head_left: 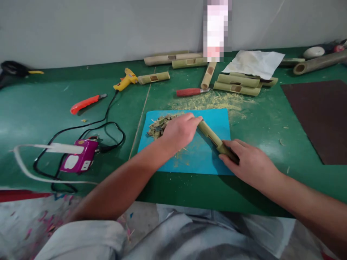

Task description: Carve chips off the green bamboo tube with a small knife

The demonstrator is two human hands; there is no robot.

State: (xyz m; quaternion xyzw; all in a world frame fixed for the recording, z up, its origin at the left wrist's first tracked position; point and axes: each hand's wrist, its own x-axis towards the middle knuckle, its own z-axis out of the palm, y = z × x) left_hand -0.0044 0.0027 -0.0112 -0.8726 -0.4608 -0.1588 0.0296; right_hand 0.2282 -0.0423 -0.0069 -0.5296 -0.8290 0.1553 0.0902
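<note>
A: What is the largest thing there?
B: It is the green table (pixel 260 126). Upon it, in front of the person, lies a blue sheet (pixel 203 159). To the right there is also a brown sheet (pixel 320 119), which the view cuts off.
A: And after these?
B: A white paper (pixel 253 63) lies at the back, over some bamboo pieces (pixel 235 89).
A: Where is the bamboo tube (pixel 214 136) of the person?
B: It is slanted above the right part of the blue sheet, with an opening in its side. The right hand (pixel 251 159) is grasping its near end.
A: What does the left hand (pixel 180 130) do?
B: It is curled, and its fingertips are at the far end of the tube. If they pinch it or only press, I cannot tell.
A: Which smaller things are there?
B: A purple socket box (pixel 80 157) at the left, a pile of chips (pixel 159 126) beside the left hand, an orange cutter (pixel 85 104) and, finally, a slim red-handled knife (pixel 188 92).
</note>
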